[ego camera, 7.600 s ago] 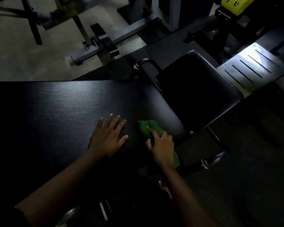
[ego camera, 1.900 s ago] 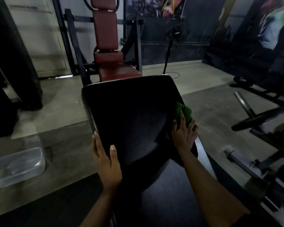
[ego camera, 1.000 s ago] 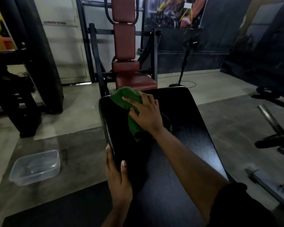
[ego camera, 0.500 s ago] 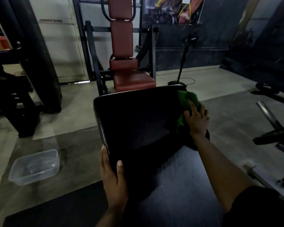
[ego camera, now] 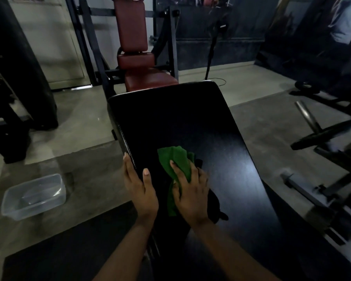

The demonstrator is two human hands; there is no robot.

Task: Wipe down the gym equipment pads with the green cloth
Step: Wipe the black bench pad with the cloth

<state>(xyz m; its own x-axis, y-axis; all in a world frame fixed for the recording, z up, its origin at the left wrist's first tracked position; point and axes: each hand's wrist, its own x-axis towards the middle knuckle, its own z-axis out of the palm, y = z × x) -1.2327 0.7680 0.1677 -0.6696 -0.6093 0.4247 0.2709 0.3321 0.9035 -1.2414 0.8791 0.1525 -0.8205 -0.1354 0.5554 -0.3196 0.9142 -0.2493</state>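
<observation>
A long black bench pad (ego camera: 190,122) slopes away from me through the middle of the view. The green cloth (ego camera: 176,161) lies crumpled on its near left part. My right hand (ego camera: 190,191) presses down on the cloth with spread fingers, covering its lower half. My left hand (ego camera: 139,185) rests on the pad's left edge, thumb on top and fingers down the side.
A clear plastic tub (ego camera: 33,196) sits on the concrete floor to the left. A dark red padded seat machine (ego camera: 139,57) stands beyond the pad's far end. Black bars and frames (ego camera: 320,134) crowd the floor on the right. A black floor mat (ego camera: 65,246) lies below left.
My right hand has drawn the green cloth from the pad's far right corner back toward me to the near left part. My left hand stays on the left edge.
</observation>
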